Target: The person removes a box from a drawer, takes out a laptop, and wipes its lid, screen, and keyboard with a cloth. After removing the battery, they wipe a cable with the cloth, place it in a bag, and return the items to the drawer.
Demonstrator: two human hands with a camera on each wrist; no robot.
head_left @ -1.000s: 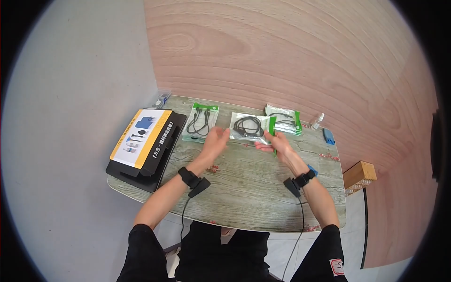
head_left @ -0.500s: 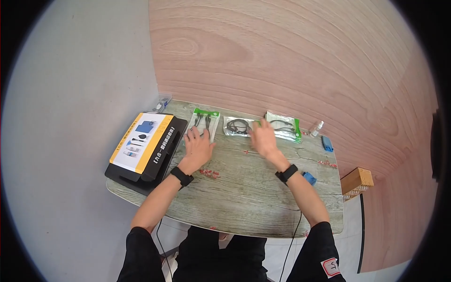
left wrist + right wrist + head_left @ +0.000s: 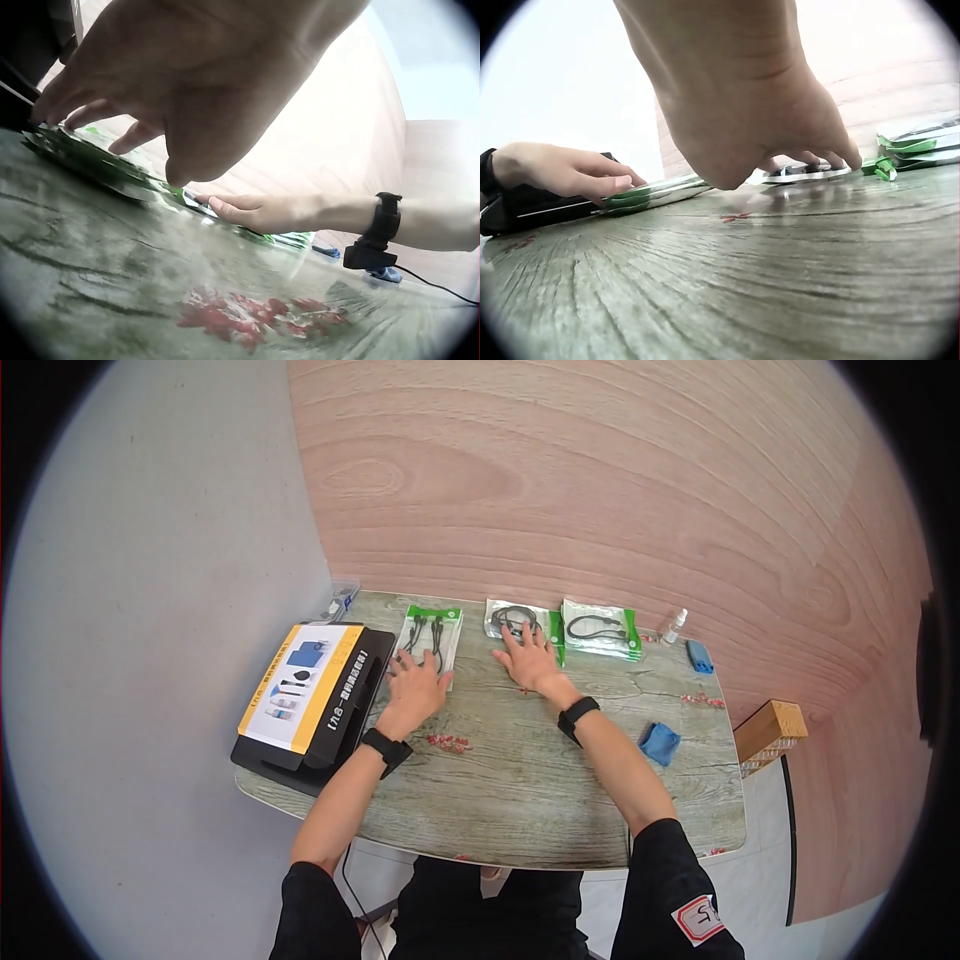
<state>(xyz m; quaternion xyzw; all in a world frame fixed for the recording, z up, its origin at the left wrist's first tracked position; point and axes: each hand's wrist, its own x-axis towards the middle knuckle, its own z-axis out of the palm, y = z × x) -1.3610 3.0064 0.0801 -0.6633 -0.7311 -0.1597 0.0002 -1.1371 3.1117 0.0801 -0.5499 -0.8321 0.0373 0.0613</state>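
Observation:
Three lots of clear bags with green ends and black cables inside lie along the back of the table. My left hand (image 3: 415,692), fingers spread, rests on the near end of the left stack of cable bags (image 3: 449,640). In the left wrist view its fingertips touch the top of that stack (image 3: 90,169). The middle cable bag (image 3: 497,616) lies flat, with the straight fingers of my right hand (image 3: 530,663) on its near side. Right beside it is another stack of cable bags (image 3: 600,631), which neither hand touches.
A black box (image 3: 350,695) with a yellow-and-white label stands at the left. On the right are a small spray bottle (image 3: 676,626), a blue object (image 3: 699,656) and a crumpled blue cloth (image 3: 660,743). A clear plastic case (image 3: 345,596) sits in the back left corner.
The middle cable bag, earlier held up by the right hand, now lies on the table. My left hand has moved left onto the left stack; my right hand has released its grip and spread its fingers.

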